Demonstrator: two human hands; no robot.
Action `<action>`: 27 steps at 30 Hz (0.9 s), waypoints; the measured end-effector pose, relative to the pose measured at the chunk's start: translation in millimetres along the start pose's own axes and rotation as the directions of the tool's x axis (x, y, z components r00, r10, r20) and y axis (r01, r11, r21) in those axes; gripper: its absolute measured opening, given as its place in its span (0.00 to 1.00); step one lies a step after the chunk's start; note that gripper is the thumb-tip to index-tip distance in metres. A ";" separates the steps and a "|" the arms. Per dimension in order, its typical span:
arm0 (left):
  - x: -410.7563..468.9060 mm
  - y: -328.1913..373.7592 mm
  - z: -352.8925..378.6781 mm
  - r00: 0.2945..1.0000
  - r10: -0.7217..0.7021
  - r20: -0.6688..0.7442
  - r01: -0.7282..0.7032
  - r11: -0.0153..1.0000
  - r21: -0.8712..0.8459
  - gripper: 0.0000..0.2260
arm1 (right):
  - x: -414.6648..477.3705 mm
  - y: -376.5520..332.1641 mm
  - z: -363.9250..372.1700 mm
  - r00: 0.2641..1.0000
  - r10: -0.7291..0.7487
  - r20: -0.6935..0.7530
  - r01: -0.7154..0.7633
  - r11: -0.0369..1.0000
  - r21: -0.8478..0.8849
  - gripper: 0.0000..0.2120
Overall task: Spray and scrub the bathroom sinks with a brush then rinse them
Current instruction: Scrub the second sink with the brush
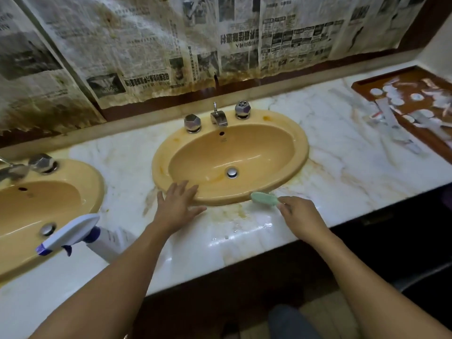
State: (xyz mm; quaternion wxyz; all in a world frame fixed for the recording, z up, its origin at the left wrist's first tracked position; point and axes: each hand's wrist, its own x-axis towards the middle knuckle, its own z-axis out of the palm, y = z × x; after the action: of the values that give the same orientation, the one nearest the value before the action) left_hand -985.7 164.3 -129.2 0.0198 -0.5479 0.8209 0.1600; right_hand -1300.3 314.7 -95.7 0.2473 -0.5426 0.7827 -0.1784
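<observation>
Scrub step, on the right-hand sink, the yellow oval basin set mid-countertop.

- Right hand: fingers curled round the handle end of the green brush, thumb side pinching it. The brush head sits at the sink's front rim, right of centre, at the seam where rim meets marble. Can't tell if the bristles are pressed down or only touching.
- Left hand: flat, fingers spread, holding nothing. Fingertips rest on the front-left rim of the same sink and the palm is on the counter. Looks like a brace.
- Spray bottle: stands near the counter's front edge between the two sinks, just left of the left forearm, nozzle pointing at the left-hand sink. Nobody is holding it.
- Faucet: no water running. The knobs are untouched and the drain stopper is visible.

My read is that spraying on this sink is probably done. The bowl is glossy, but no foam shows. Yellow-brown staining shows on the marble around the front rim and on the rim near the faucet.

The next move calls for firm short strokes along the rim seam, then down into the bowl, with the left hand moving off the rim so it doesn't block the sweep. The rinse needs a free hand on a knob. Can't tell how far along the left-hand sink is.
</observation>
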 end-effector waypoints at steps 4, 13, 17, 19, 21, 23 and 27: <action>10.7 4.2 21.1 0.996 0.049 -0.070 -0.049 0.999 0.010 0.28 | 18.7 -1.1 -1.5 0.978 -0.183 0.096 0.206 0.911 -0.357 0.11; 7.0 -1.0 36.9 0.955 0.112 -0.275 -0.112 0.994 0.013 0.26 | 49.4 16.2 -12.4 0.958 -0.261 0.116 0.286 0.871 -0.400 0.11; 7.2 1.3 36.0 0.954 0.100 -0.281 -0.099 0.995 0.018 0.26 | 58.4 53.0 -41.2 0.987 -0.149 0.054 0.158 0.900 -0.407 0.13; 7.0 1.6 36.8 0.955 0.098 -0.280 -0.094 0.995 0.029 0.26 | 59.8 44.2 -36.8 0.982 -0.180 0.060 0.188 0.881 -0.433 0.12; 7.0 0.9 37.3 0.954 0.099 -0.283 -0.091 0.995 0.040 0.26 | 58.4 24.2 -21.3 0.965 -0.247 0.087 0.260 0.857 -0.445 0.12; 7.3 0.8 37.8 0.952 0.102 -0.288 -0.092 0.995 0.051 0.27 | 54.0 4.2 -3.1 0.947 -0.298 0.125 0.322 0.840 -0.438 0.13; 7.6 1.7 38.3 0.949 0.107 -0.295 -0.091 0.994 0.066 0.27 | 54.9 9.2 -4.2 0.947 -0.276 0.164 0.318 0.869 -0.378 0.14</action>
State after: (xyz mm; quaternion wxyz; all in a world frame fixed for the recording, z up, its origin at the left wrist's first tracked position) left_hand -995.7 169.0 -166.8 -0.0982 -0.5231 0.8448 0.0551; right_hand -1325.6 266.4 -108.0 0.1412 -0.7041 0.6956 -0.0221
